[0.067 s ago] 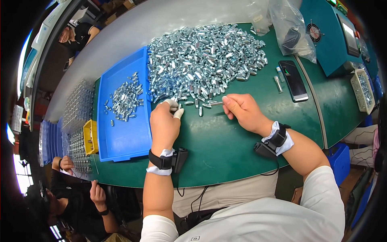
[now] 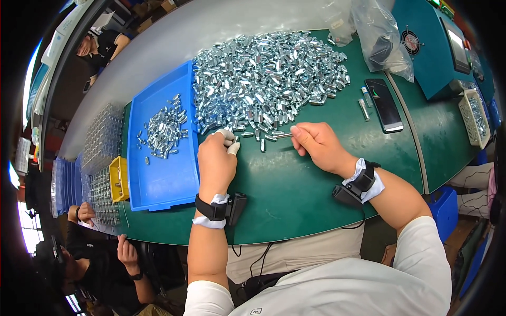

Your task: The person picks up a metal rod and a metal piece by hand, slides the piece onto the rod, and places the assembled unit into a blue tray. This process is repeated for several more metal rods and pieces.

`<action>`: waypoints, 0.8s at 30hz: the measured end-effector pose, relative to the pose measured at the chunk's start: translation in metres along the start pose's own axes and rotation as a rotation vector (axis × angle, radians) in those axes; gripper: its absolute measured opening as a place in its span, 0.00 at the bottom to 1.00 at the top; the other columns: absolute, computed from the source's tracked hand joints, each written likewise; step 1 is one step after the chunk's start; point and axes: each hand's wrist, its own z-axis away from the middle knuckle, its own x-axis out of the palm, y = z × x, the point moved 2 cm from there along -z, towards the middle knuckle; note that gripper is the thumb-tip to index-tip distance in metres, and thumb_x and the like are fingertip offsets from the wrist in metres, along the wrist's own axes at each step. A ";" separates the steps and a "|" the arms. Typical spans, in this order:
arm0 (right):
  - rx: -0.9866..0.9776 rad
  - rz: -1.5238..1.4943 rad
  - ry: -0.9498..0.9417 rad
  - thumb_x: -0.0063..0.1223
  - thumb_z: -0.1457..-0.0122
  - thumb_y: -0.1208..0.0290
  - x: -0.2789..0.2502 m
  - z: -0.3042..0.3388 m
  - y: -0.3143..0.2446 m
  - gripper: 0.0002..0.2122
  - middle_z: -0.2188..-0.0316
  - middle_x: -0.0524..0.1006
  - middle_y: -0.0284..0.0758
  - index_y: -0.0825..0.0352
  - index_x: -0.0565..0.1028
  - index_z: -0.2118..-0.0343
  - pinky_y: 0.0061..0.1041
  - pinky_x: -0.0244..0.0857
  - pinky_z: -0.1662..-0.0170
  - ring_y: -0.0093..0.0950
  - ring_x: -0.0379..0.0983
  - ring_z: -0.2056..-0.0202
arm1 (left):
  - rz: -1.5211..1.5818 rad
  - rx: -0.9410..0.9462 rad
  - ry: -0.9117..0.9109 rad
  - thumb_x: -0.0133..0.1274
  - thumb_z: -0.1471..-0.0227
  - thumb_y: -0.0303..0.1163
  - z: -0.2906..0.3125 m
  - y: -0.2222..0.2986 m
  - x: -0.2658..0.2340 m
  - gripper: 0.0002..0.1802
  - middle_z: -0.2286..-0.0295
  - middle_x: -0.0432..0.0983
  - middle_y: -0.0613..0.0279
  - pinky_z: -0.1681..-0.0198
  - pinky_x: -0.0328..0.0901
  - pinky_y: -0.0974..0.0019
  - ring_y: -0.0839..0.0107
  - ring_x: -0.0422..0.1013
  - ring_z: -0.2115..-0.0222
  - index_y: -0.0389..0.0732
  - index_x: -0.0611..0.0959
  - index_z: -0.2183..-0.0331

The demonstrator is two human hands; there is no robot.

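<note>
My left hand (image 2: pixel 217 160), with white finger cots on its thumb and fingertips, is closed at the near edge of a large heap of small silver hex-shaped metal pieces (image 2: pixel 269 73). A glint of one such piece (image 2: pixel 236 139) shows between its thumb and finger, mostly hidden. Facing it from the right, my right hand (image 2: pixel 319 145) pinches a thin metal rod (image 2: pixel 283 135) that points left toward the loose pieces. One piece (image 2: pixel 262 146) lies apart on the green table just below the heap. Left of my left hand is a blue tray (image 2: pixel 163 187) holding a smaller pile of pieces (image 2: pixel 166 126).
To the right lie a black phone (image 2: pixel 383 105) and a small clear tube (image 2: pixel 364 109). Plastic bags (image 2: pixel 377 42) and a teal machine (image 2: pixel 429 47) stand behind. A yellow bin (image 2: pixel 119 179) and racks (image 2: pixel 103 139) flank the tray. A co-worker's hand (image 2: pixel 128 253) is at lower left.
My left hand has shifted very slightly to the right. My right hand and the rod look still. The co-worker's hands at lower left have moved a little.
</note>
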 end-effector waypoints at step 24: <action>-0.006 0.078 -0.102 0.43 0.32 0.65 0.001 0.001 -0.002 0.18 0.84 0.70 0.28 0.68 0.71 0.80 0.21 0.59 0.76 0.17 0.65 0.81 | 0.700 0.068 -0.139 0.57 0.46 0.20 0.023 0.042 0.015 0.06 0.69 0.78 0.63 0.65 0.69 0.73 0.76 0.74 0.70 0.34 0.81 0.64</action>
